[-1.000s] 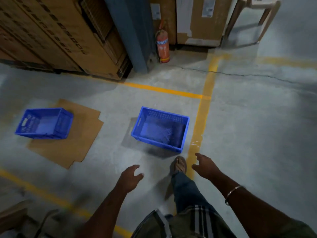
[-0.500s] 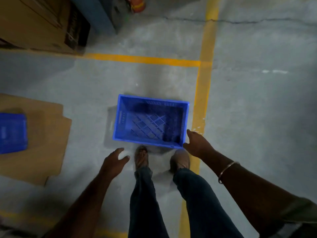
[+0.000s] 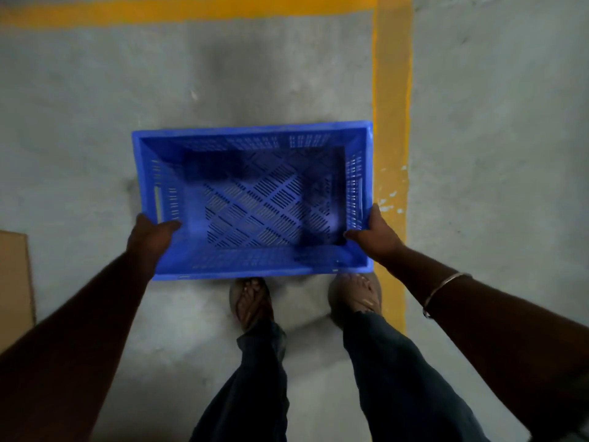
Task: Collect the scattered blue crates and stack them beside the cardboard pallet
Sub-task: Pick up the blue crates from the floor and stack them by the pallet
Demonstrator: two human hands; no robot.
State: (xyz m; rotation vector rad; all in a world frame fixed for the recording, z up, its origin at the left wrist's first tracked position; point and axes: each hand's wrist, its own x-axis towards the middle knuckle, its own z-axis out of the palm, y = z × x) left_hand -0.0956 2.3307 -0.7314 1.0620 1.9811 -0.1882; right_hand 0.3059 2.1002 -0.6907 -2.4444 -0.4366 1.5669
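Observation:
An empty blue crate (image 3: 255,202) with slotted walls and floor sits upright in front of my feet on the concrete floor. My left hand (image 3: 151,237) grips its left rim near the front corner, thumb inside the crate. My right hand (image 3: 376,236) grips the right rim near the front corner, thumb inside as well. Whether the crate rests on the floor or hangs just above it I cannot tell.
Yellow floor lines run across the top (image 3: 191,9) and down the right side (image 3: 392,122) of the crate. A flat cardboard sheet's edge (image 3: 14,282) lies at the left. My two sandalled feet (image 3: 251,298) stand right behind the crate.
I have bent closer over the crate. Both hands moved from beside its front corners onto its side rims and took hold. The second crate on the cardboard has left the view.

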